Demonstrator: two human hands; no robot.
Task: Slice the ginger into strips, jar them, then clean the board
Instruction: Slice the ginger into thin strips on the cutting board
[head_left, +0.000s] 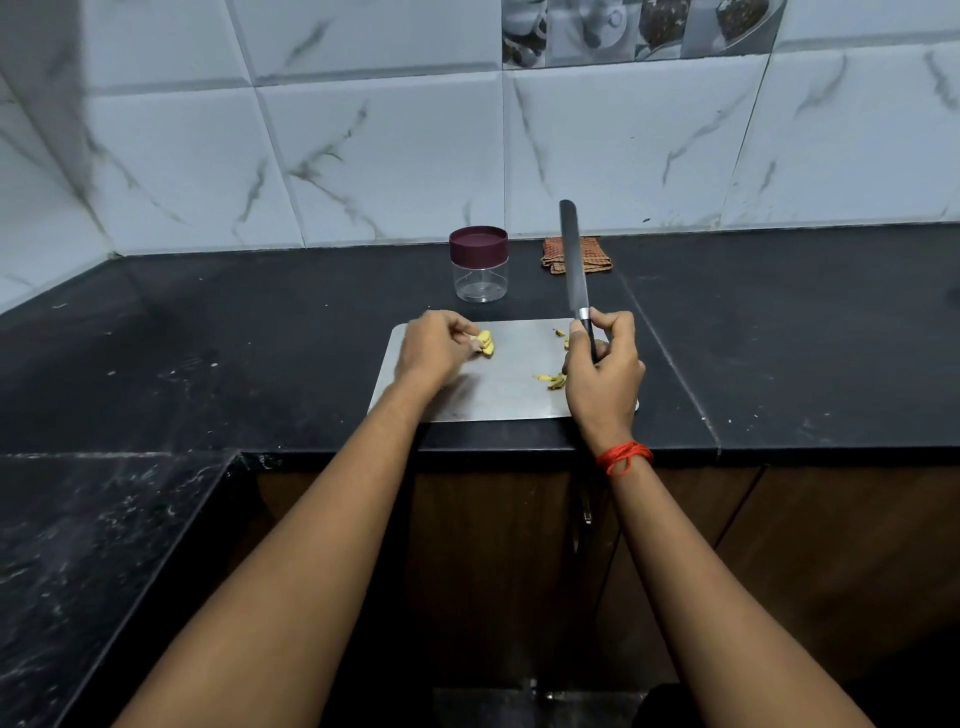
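Midway, our left hand (434, 343) pinched the ginger (484, 344) at the left of the board (498, 400); our right hand (602, 374) gripped the knife (574, 260), blade raised. We judged tucked knuckles and thin, even cuts best. The lidded jar (479, 265) stood just behind; the board's near edge lay close to the front of the counter (260, 338).

Marbled wall tiles (395, 156), black countertop (260, 332), brown cabinets (493, 545)

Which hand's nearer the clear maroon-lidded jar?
Left. Left hand, holding yellow ginger pieces, is just front-left of the clear maroon-lidded jar; right hand, gripping the dark knife, is farther right.
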